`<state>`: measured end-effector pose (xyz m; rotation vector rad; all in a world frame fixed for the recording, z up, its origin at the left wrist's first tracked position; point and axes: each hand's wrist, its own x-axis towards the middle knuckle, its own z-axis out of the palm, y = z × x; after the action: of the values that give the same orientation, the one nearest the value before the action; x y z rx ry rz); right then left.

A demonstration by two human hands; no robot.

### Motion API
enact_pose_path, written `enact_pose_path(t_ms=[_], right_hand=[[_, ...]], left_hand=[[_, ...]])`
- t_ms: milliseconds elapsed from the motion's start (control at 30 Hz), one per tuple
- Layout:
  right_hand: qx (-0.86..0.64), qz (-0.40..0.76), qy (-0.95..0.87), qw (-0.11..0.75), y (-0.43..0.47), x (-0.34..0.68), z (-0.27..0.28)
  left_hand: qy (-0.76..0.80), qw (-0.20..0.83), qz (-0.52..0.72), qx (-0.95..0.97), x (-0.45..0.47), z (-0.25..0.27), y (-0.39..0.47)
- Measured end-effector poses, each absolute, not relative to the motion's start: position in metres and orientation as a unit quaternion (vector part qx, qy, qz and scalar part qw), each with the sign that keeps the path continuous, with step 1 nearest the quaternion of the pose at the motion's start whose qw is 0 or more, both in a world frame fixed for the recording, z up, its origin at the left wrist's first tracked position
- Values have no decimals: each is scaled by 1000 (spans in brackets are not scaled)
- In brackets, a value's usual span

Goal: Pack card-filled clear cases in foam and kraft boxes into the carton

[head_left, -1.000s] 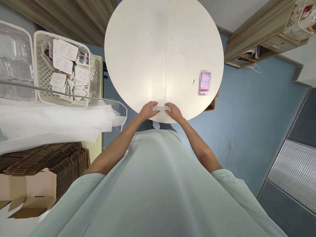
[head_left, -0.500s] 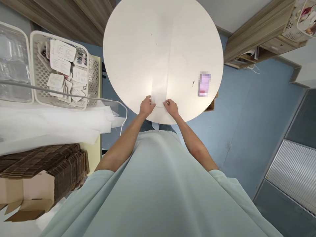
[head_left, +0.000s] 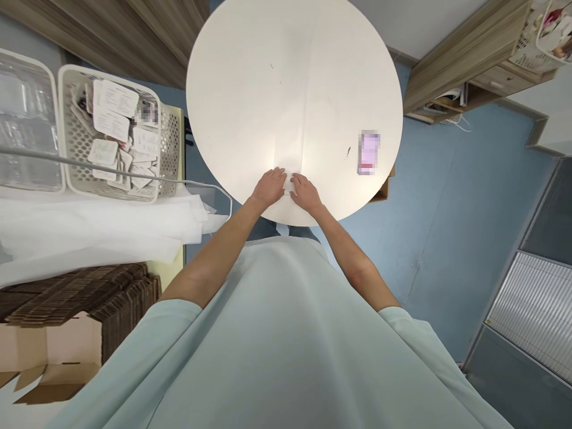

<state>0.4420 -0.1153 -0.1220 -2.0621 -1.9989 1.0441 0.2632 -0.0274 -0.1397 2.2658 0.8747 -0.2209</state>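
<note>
A long, pale translucent strip (head_left: 289, 140) lies flat on the round white table (head_left: 232, 95), running away from my body. It looks like thin packing film, but its exact material I cannot tell. Over the left side of its near end rests my left hand (head_left: 270, 186), palm down with the fingers stretched forward. My right hand (head_left: 305, 192) lies across the right side of the same end, fingers extended too. Only a narrow gap separates the two hands, and they cover most of the strip's near edge.
A blurred phone-like object (head_left: 369, 152) lies on the table's right side. To the left stand a perforated basket (head_left: 167, 143) of printed cards, a clear-lined bin (head_left: 27, 119), white sheeting (head_left: 98, 220) and stacked cardboard boxes (head_left: 129, 316). A cable (head_left: 196, 182) crosses there.
My hands have moved inward and slightly forward over the strip's near end. Their fingers, pinched at its two corners before, are now laid out flat on it.
</note>
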Motion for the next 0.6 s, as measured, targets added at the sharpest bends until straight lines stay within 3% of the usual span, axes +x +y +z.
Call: enact_pose_path(t_ms=[233, 600], right_hand=[[-645, 337, -685, 33, -135, 448, -131], [-620, 393, -674, 88, -202, 447, -127]], left_hand=[[336, 342, -85, 873, 244, -139, -41], [366, 370, -116, 846, 218, -120, -110]])
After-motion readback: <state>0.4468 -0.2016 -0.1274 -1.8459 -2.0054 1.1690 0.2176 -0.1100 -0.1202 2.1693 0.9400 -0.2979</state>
